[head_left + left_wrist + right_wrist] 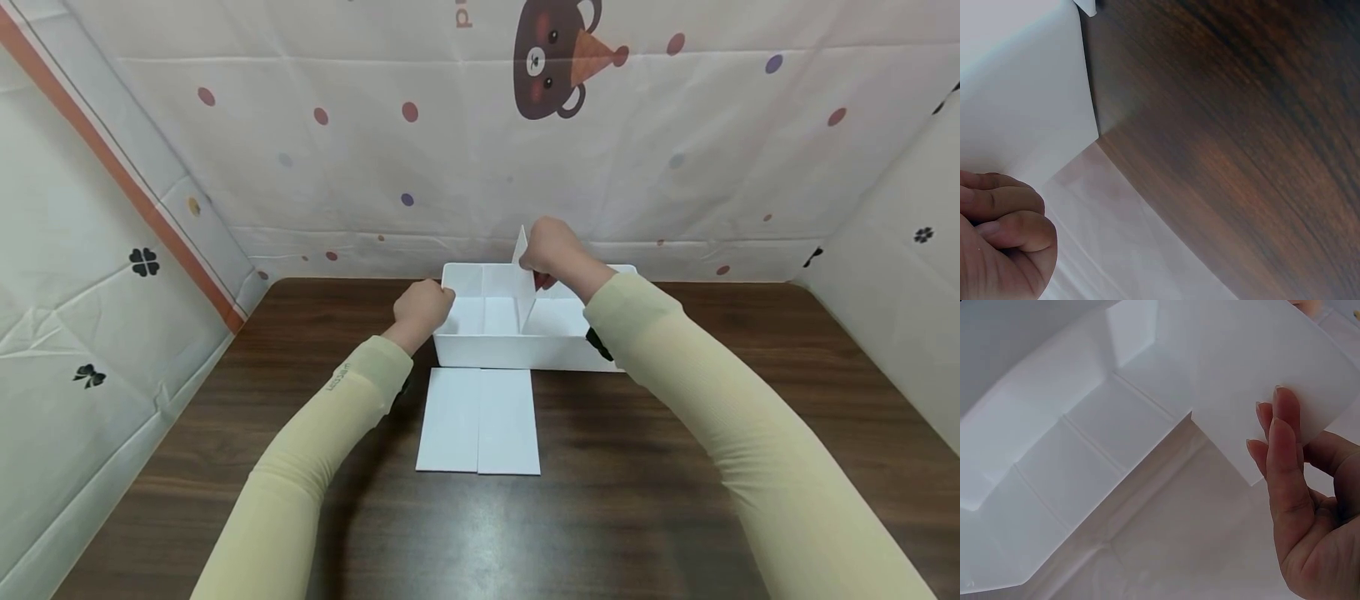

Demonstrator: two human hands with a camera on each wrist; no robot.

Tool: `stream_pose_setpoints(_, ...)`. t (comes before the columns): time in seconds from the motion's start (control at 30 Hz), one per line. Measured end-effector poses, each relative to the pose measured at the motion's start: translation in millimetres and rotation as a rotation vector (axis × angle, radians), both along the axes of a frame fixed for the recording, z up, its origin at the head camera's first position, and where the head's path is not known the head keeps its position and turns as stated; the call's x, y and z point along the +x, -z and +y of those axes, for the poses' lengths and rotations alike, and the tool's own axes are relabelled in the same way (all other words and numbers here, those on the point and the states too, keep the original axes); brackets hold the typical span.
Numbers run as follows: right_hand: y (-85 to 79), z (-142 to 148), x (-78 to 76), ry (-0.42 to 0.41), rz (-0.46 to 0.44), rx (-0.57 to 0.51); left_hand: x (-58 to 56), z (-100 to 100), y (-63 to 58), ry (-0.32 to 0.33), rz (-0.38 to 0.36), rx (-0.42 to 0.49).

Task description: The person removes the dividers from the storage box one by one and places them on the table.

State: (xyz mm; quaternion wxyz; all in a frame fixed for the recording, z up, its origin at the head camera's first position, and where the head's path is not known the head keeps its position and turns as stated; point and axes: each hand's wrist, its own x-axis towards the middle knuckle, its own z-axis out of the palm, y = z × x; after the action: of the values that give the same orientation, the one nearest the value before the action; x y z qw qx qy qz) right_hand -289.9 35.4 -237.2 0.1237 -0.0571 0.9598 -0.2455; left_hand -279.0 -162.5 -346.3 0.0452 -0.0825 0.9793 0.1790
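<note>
- White rectangular open-topped box (487, 352), smooth and plastic-looking: stood on the dark brown wood-grain table (637, 483), thin straight lines running up its inner wall.
- Right hand (557, 252), above the box near mid-length: pinched a thin white flat rectangular panel (1235, 375), fingertips against one face, thumb passing behind; grip closed to the panel's thickness.
- That panel: set crosswise in the box, slightly tilted, lower part inside, top rising above the rim.
- Left hand (423, 310), at the box's left end: fingers curled in, gripping the end wall by its rim; thumb reached the edge.
- Two more white flat rectangular panels, left one (450, 421) and right one (508, 421): lay side by side on the near side of the box, long edges touching.
- Pale fabric backdrop (450, 167), dotted, with a brown bear print (534, 92): hung behind the box.
- Pale yellow sleeves (300, 467) covered both forearms, nearer than the box.
</note>
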Motion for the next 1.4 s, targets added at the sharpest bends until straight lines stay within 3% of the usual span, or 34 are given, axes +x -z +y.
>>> stream_pose_setpoints(0.33, -8.6, 4, 1.6, 0.009, -0.002, -0.008, 0.6, 0, 0.0, -0.007, 0.005, 0.001)
stream_pose_setpoints(0.7, -12.2, 22, 9.8, -0.034, 0.022, -0.108, 0.9, 0, -1.4, -0.006, -0.004, -0.002)
stream_pose_setpoints(1.07, -12.5, 51, 35.4, -0.052, 0.015, -0.258, -0.8, -1, 0.2, 0.008, 0.006, 0.010)
stream_pose_setpoints(1.4, 4.7, 77, 70.1, -0.076, -0.107, -0.361, -1.5, -2, 2.2, 0.012, 0.007, 0.015)
